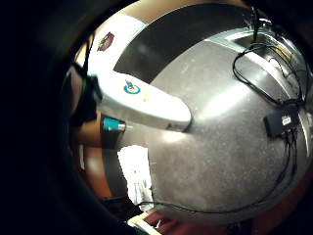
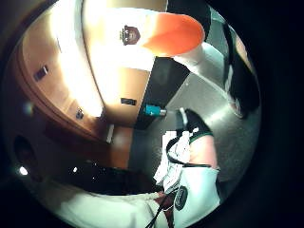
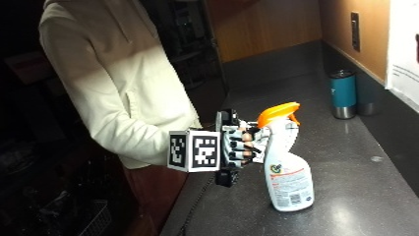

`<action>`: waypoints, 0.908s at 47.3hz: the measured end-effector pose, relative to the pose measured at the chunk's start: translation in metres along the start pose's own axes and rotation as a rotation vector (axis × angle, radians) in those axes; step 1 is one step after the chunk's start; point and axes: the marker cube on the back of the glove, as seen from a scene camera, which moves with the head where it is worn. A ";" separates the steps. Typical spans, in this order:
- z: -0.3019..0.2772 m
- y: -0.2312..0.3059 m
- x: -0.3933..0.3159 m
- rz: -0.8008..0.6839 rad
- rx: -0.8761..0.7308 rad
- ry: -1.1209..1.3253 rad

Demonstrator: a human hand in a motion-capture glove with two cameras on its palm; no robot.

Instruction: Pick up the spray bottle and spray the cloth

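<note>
Outside view: gloved right hand (image 3: 241,146) curls round neck of white spray bottle (image 3: 286,169), orange trigger (image 3: 278,113) above the fingers, base apparently on dark countertop (image 3: 340,147); pickup step; next, lift toward an unseen cloth.

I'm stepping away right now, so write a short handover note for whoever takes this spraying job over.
Right hand: fingers curled round the neck of the spray bottle.
Bottle: upright, orange trigger head on top, base on or just above the dark countertop; I cannot tell which.
Cloth: none shows in any view.
Also there: a teal tumbler near the wall.
Done: bottle gripped.
Left: lift it, find the cloth, spray it.
</note>
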 end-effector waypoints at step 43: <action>-0.033 0.024 0.013 0.000 0.086 0.002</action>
